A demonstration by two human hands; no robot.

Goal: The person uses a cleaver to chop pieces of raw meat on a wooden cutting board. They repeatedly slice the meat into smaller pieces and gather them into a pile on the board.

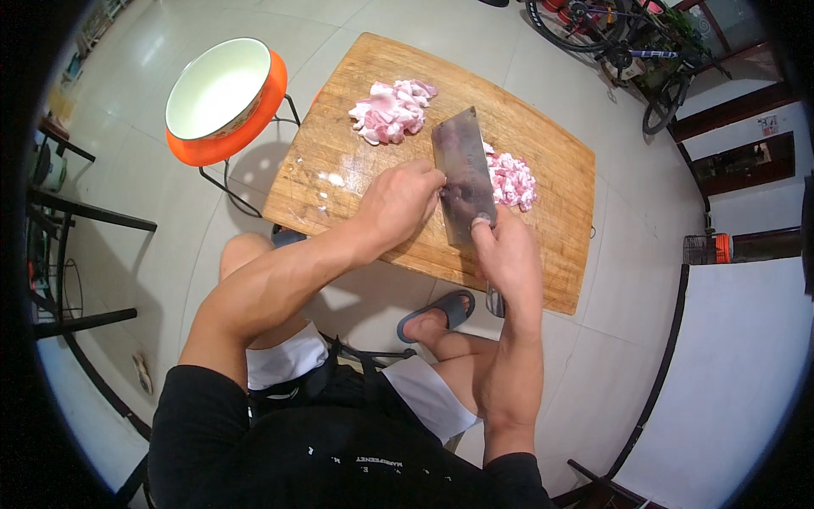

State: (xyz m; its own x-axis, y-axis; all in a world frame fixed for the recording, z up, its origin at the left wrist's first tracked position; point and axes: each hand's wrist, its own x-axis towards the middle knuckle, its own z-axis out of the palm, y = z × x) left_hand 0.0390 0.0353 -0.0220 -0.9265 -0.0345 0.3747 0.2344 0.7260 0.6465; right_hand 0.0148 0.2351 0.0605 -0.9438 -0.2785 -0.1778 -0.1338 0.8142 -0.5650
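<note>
My right hand (509, 250) is wrapped round the handle of a cleaver (462, 170), whose broad grey blade stands over the wooden chopping board (326, 187). Close against the blade's left face, my left hand (400, 199) has its fingers curled down to the board. Whatever those fingers press on is hidden beneath them. Right of the blade lies a heap of small diced pink and white meat (513, 180), partly covered by the cleaver. Larger slices of pale pink meat (390, 110) form a pile at the far left of the board.
Left of the board, a white enamel bowl (216, 89) sits on an orange round stool (199, 154) with dark metal legs. Bicycles (593, 25) stand at the far right. A white panel (738, 339) is on the right, and dark chair legs (93, 212) are on the left.
</note>
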